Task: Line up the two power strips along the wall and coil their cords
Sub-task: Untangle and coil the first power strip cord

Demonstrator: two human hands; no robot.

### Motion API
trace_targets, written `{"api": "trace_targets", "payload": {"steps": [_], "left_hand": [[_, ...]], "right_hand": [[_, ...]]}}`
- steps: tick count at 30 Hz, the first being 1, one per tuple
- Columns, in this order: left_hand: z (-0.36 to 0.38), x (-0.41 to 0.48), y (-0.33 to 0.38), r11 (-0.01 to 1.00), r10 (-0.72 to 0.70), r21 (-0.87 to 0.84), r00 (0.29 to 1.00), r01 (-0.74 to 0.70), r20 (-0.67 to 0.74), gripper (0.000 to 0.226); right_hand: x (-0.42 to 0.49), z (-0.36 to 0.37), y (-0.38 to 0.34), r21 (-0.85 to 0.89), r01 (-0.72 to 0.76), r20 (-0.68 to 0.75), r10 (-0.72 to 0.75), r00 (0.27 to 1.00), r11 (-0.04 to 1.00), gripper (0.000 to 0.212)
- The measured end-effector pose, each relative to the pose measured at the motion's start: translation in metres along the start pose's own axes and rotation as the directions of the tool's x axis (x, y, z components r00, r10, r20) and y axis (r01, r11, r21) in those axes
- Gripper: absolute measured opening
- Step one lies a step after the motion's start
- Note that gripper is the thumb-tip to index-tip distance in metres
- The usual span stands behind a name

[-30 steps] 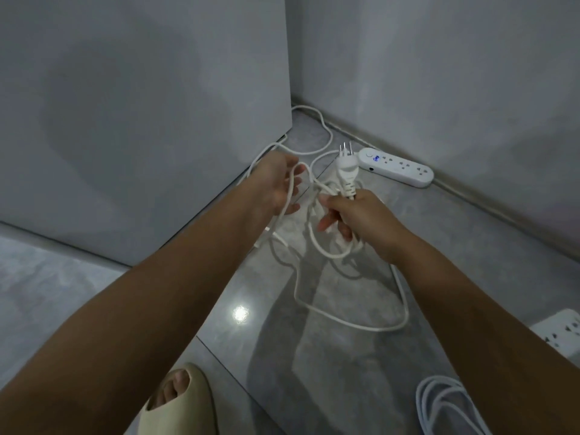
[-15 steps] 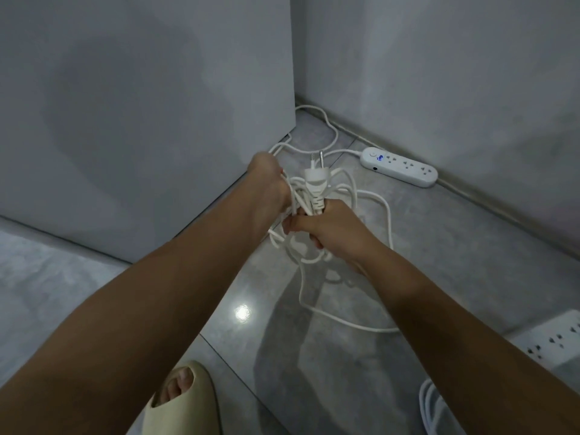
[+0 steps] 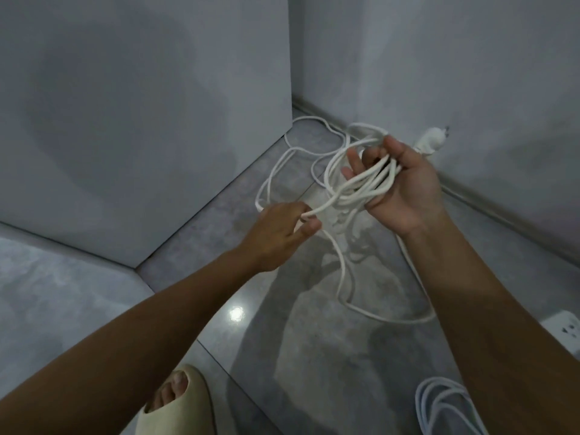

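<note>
My right hand (image 3: 405, 189) is raised above the floor and grips several loops of a white power-strip cord (image 3: 361, 186). The cord's plug (image 3: 434, 140) sticks out past that hand toward the wall. My left hand (image 3: 282, 233) pinches one strand of the same cord just left of the bundle. More of this cord trails loose on the floor (image 3: 343, 277). Its power strip is hidden behind my right hand. A second white power strip (image 3: 563, 329) shows at the right edge, partly covered by my right forearm, with its coiled cord (image 3: 439, 403) at the bottom right.
A grey cabinet side (image 3: 141, 120) stands on the left and a grey wall (image 3: 439, 58) on the right, meeting in a corner. A loop of cord lies in that corner (image 3: 310, 120). My foot in a beige sandal (image 3: 179, 400) is at the bottom.
My right hand has swung right and turned palm up with the loops; the plug now points toward the wall. My left hand dropped lower and pinches a strand.
</note>
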State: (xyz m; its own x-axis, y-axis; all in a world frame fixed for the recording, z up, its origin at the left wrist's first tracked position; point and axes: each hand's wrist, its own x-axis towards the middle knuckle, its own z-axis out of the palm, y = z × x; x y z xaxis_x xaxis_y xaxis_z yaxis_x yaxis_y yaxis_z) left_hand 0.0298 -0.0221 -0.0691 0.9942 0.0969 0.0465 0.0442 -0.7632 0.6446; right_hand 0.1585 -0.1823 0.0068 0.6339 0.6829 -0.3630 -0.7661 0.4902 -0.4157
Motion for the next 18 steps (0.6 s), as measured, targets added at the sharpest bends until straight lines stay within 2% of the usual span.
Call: {"api": "trace_targets", "payload": {"steps": [3, 5, 7, 10, 12, 13, 15, 18], "left_hand": [[0.001, 0.006, -0.007, 0.994, 0.036, 0.106, 0.994, -0.025, -0.107, 0.034], [0.0, 0.008, -0.011, 0.992, 0.06, 0.119, 0.97, -0.033, -0.235, 0.029], [-0.008, 0.011, -0.012, 1.0, -0.003, 0.021, 0.929, 0.012, -0.369, 0.029], [-0.019, 0.023, -0.016, 0.982, -0.16, 0.009, 0.847, 0.191, -0.507, 0.03], [-0.018, 0.028, -0.024, 0.94, -0.252, 0.033, 0.753, 0.341, -0.608, 0.032], [-0.017, 0.029, -0.026, 0.922, -0.307, -0.014, 0.707, 0.388, -0.637, 0.03], [-0.015, 0.031, -0.029, 0.888, -0.449, -0.222, 0.655, 0.402, -0.608, 0.027], [-0.016, 0.038, -0.023, 0.778, -0.572, -0.585, 0.644, 0.23, -0.508, 0.022]], "right_hand": [[0.003, 0.007, -0.003, 0.045, 0.035, 0.001, -0.035, 0.999, 0.998, 0.027], [0.004, 0.01, -0.004, 0.097, 0.055, -0.012, -0.054, 0.998, 0.994, 0.029], [0.004, 0.014, -0.005, 0.136, 0.074, -0.025, -0.071, 0.997, 0.988, 0.034], [0.001, 0.023, -0.007, 0.158, 0.099, -0.043, -0.093, 0.995, 0.982, 0.04], [0.0, 0.03, -0.01, 0.183, 0.106, -0.033, -0.102, 0.994, 0.977, 0.039], [-0.001, 0.033, -0.012, 0.2, 0.106, -0.025, -0.103, 0.994, 0.974, 0.037], [-0.003, 0.038, -0.018, 0.233, 0.088, -0.008, -0.089, 0.996, 0.968, 0.031], [-0.006, 0.042, -0.023, 0.248, 0.047, 0.01, -0.051, 0.999, 0.968, 0.023]]}}
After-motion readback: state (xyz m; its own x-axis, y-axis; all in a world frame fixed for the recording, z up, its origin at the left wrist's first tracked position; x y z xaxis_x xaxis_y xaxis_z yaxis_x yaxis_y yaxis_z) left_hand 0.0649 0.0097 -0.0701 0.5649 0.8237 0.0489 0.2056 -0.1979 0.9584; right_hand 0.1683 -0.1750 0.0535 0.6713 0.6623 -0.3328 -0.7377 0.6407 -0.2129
